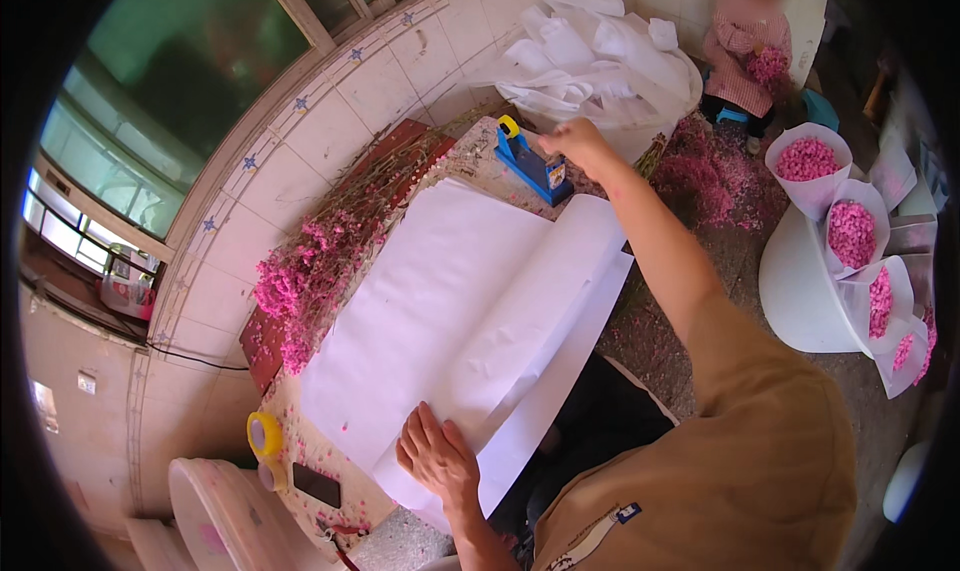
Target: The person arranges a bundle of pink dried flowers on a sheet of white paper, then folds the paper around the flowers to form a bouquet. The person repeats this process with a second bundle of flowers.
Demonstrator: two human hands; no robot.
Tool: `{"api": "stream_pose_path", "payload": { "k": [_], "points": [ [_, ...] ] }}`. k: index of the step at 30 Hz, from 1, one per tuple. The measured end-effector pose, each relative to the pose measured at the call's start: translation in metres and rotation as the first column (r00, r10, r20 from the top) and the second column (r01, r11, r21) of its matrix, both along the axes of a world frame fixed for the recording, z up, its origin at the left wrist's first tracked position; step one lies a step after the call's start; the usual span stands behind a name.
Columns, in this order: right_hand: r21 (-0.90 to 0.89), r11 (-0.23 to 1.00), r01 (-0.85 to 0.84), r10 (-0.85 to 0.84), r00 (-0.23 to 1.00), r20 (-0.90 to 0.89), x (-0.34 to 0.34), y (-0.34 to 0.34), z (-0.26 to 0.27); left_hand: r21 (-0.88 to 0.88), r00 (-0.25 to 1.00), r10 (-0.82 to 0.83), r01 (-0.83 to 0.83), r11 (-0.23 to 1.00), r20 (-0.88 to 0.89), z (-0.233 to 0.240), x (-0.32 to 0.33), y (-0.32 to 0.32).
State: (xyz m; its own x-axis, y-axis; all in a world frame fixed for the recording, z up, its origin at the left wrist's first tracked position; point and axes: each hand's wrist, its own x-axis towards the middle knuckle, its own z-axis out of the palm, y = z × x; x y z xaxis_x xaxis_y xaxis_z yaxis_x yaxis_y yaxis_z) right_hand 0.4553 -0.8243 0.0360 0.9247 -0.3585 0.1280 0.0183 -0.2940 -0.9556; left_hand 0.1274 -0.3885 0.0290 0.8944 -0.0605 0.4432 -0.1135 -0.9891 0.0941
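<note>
White wrapping paper sheets (420, 286) lie on the worktable, their near edge rolled over into a loose tube (517, 331). My left hand (437, 451) rests flat on the lower end of this roll with the fingers a little spread. Beyond the paper's far corner my right hand (576, 141) is raised beside a blue tape dispenser (531, 169) with a yellow tape roll (508, 126); its fingers are bent, and whether they hold a bit of tape is too small to tell. Pink dried flowers (322, 271) on long stems lie along the paper's left side.
Tape rolls (264, 434), a black phone (316, 485) and red-handled pruning shears (341, 541) are at the near left. White wrapping material (592, 53) fills a tub behind. Wrapped pink bouquets (851, 233) stand at right. A seated person (750, 53) holds pink flowers; more flowers (705, 169) lie on the floor.
</note>
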Motion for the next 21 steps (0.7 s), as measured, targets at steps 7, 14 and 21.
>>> {"api": "stream_pose_path", "payload": {
  "k": [7, 14, 21],
  "points": [
    [0.249, 0.968, -0.036, 0.112, 0.948, -0.297, -0.045, -0.01, -0.052, -0.016, 0.999, -0.041, 0.041, 0.999, 0.012, 0.002, 0.0, 0.002],
    [-0.728, 0.654, -0.207, -0.128, 0.918, -0.376, -0.059, 0.003, 0.031, -0.015, 0.997, 0.078, -0.077, 0.997, 0.01, -0.001, -0.035, 0.055],
    [0.002, 0.904, -0.428, 0.423, 0.893, -0.152, -0.191, 0.121, 0.063, -0.888, 0.943, 0.31, -0.244, 0.39, -0.123, -0.062, -0.087, 0.134]
  ]
}}
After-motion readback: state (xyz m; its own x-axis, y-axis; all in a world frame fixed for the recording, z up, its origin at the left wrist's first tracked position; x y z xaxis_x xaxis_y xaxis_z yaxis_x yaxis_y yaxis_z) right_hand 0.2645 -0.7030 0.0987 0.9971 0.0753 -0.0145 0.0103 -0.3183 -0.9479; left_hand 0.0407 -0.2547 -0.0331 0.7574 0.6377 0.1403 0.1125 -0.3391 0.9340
